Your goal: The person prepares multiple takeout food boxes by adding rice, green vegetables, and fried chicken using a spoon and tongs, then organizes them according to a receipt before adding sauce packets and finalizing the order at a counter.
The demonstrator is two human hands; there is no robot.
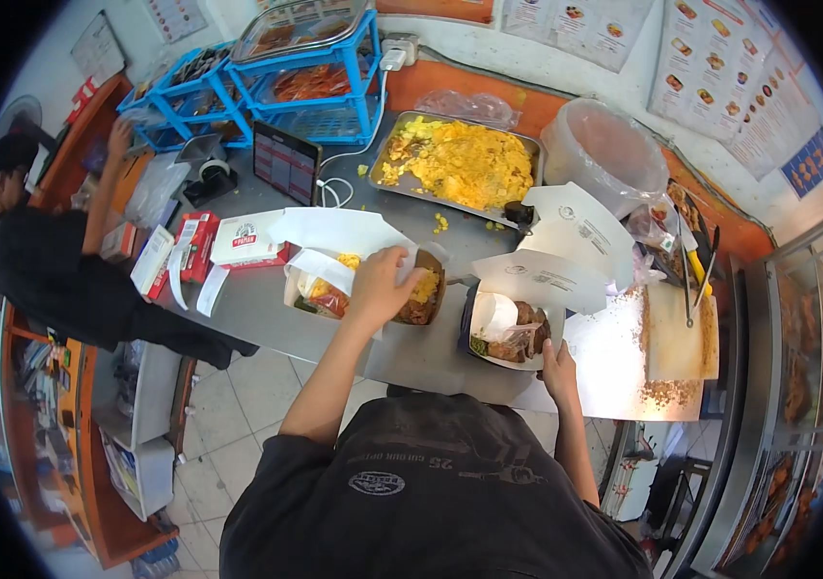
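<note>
My right hand (561, 374) grips the near right corner of an open paper takeaway box (556, 329). Inside it are browned meat pieces (502, 349), a white round item that may be rice or a cup (492, 316), and a small clear plastic bag. Over two open boxes to the left, my left hand (380, 286) has its fingers spread near a raised white lid (353, 226). The left one of these boxes (296, 279) holds yellow food and a red packet; the brown-sided one (439, 295) holds yellow food over brown food. My left hand partly hides both.
A metal tray of yellow egg-like food (469, 163) lies at the back, beside a tablet (286, 163) and blue stacked racks (303, 79). Closed red-and-white boxes (249, 242) stand left. Tongs (702, 279) and a cutting board (679, 333) lie right. Another person (57, 268) stands left.
</note>
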